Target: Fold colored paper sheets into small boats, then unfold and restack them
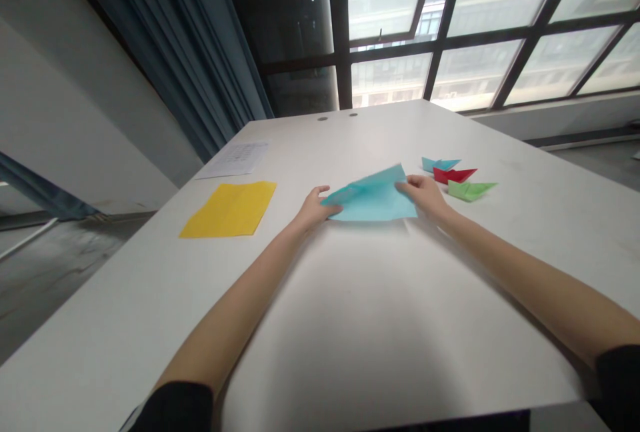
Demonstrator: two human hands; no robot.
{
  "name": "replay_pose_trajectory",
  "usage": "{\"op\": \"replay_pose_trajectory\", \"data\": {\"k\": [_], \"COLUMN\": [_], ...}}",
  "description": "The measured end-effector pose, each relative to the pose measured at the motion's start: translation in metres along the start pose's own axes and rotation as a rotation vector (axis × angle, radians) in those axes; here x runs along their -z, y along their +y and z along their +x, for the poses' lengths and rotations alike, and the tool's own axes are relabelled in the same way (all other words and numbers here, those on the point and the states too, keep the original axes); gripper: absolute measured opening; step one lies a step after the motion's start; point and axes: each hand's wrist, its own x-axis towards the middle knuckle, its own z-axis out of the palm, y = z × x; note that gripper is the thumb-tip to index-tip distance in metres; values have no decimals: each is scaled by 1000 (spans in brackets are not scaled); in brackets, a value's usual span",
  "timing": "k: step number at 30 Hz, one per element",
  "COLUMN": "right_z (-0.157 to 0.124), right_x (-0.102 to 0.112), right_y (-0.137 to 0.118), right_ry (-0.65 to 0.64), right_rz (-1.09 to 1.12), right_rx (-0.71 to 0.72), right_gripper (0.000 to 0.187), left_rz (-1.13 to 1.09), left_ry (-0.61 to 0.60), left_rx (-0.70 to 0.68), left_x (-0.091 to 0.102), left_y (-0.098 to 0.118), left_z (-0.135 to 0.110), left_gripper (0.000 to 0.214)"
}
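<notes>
Paper handling at a white table point(350, 325). The light-blue paper point(373, 197) is over the middle of the table, its long axis running across, roughly parallel to the table's near edge; its far edge slants up to a peak at the right. Whether its underside touches the table cannot be told. The left hand point(314, 210) meets its left end, thumb laid over the corner and index finger standing apart; the other fingers are hidden, so a firm pinch there cannot be confirmed. The right hand point(424, 193) pinches the right end between thumb and fingers. The paper thus spans the gap between the hands, neither being nearer. Toward the table's left side: yellow paper point(230, 211) and, farther back, a printed sheet point(237, 160). Toward its right side: blue point(439, 165), red point(454, 175) and green point(470, 191) folded pieces.
</notes>
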Motion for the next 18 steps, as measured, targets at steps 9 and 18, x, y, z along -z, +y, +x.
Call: {"op": "replay_pose_trajectory", "data": {"k": [9, 18], "right_z": [0, 5], "right_x": [2, 0], "right_y": [4, 12], "right_ry": [-117, -48], "right_rz": [191, 370], "right_rx": [-70, -143], "right_gripper": [36, 18], "left_rz": [29, -61], "left_ry": [-79, -86], "left_rx": [16, 55], "left_x": [2, 3], "left_y": [3, -2], "left_z": [-4, 0], "left_gripper": [67, 79]}}
